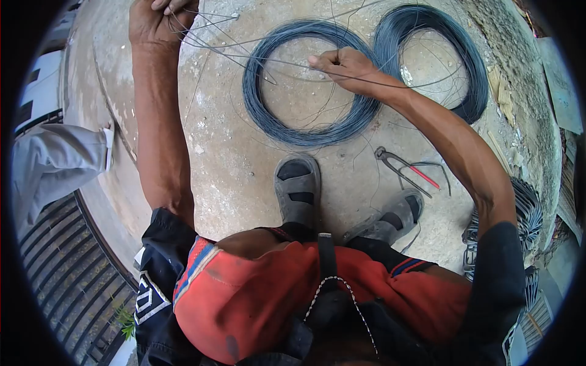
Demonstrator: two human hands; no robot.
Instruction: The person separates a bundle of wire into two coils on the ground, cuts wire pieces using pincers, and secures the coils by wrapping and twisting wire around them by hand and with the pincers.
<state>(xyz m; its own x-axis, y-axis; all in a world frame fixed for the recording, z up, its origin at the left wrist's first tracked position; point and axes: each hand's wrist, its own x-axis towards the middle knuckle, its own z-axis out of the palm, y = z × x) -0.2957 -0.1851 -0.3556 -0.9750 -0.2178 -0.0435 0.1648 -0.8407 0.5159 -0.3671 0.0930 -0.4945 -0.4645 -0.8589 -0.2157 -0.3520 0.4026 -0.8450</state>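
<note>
Handling of thin grey metal wire, stretched in loose strands between two hands above the pale concrete floor. At far left, bare left hand closed on a cluster of strands; at far centre, bare right hand curled closed around the wire, exact pinch too small to tell. Beneath the latter, round blue-grey wire coil; to the right, just beside, thicker blue-grey wire coil. Probably best to keep even tension, separate crossing strands before pulling, and point loose ends away from the face. Nearer, black metal pincers with one red handle, best kept clear of the feet.
</note>
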